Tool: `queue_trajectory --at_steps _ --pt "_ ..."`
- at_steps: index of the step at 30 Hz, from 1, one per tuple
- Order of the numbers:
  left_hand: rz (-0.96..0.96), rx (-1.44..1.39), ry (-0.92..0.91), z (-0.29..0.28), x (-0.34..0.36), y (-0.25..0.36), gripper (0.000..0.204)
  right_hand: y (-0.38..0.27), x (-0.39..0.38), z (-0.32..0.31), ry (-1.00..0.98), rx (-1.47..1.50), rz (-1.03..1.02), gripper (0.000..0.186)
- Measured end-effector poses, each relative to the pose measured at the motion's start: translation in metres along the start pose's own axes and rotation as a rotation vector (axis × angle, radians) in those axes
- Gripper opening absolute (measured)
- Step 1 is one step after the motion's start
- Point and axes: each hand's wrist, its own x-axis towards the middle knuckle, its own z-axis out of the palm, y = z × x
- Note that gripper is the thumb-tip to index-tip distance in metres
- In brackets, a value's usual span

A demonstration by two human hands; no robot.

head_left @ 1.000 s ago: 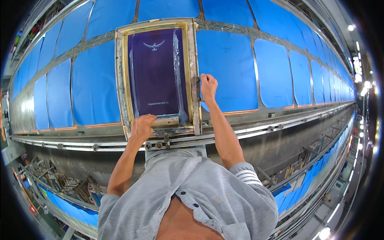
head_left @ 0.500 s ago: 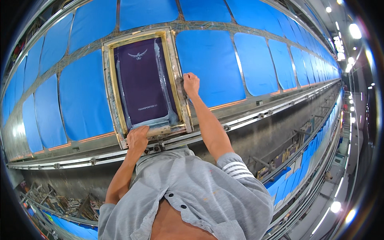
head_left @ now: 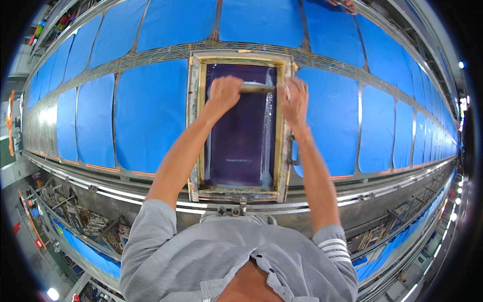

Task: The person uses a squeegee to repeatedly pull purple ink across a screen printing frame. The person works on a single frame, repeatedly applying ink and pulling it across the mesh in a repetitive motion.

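A screen-printing frame (head_left: 193,100) with a dark purple mesh (head_left: 240,132) lies in front of me over a long printing table. Whitish ink streaks run along the mesh's sides, and pale lettering shows near its lower end. Across the far part of the mesh stretches a squeegee (head_left: 258,89), its handle level from left to right. My left hand (head_left: 225,93) is closed around its left end, slightly blurred. At its other end, by the frame's right side, my right hand (head_left: 294,100) is closed on it too. The squeegee's lower edge is hard to make out.
Blue sheets (head_left: 151,116) lie in two rows along the table on both sides of the frame. A metal rail (head_left: 121,195) follows the near edge. Another person's hand (head_left: 344,5) shows at the far edge. Behind me stand racks (head_left: 98,224) and another table with blue sheets.
Both hands have left the frame's edges and now grip the squeegee above the far part of the mesh. My view has shifted, so the frame appears farther right and straighter.
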Motion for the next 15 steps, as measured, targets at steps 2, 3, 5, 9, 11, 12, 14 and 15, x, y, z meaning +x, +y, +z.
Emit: queue_trajectory --at_steps 2,3,5,9,11,12,14,15 --pt "-0.023 0.011 -0.108 -0.014 0.051 -0.013 0.012 0.005 0.054 0.018 -0.215 0.057 -0.128 0.038" --pt "0.014 0.02 -0.076 -0.018 0.071 -0.019 0.013 0.012 0.078 0.03 -0.279 0.053 -0.204 0.039" --pt "0.004 0.036 -0.108 -0.026 0.1 -0.034 0.016 0.014 0.12 0.054 -0.529 0.011 -0.228 0.039" --pt "-0.061 0.057 -0.234 -0.029 0.125 -0.042 0.019 0.022 0.148 0.096 -0.886 -0.16 -0.099 0.029" --pt "-0.052 0.055 -0.184 -0.023 0.112 -0.043 0.019 0.023 0.133 0.106 -0.886 -0.225 -0.096 0.022" --pt "-0.045 0.042 -0.138 -0.019 0.094 -0.042 0.019 0.012 0.121 0.101 -0.894 -0.255 -0.094 0.02" --pt "-0.059 0.03 -0.13 -0.014 0.055 -0.031 0.019 -0.008 0.087 0.08 -0.88 -0.196 -0.079 0.019" --pt "-0.072 0.03 -0.171 -0.013 0.034 -0.018 0.02 -0.016 0.066 0.069 -0.891 -0.183 -0.066 0.018"
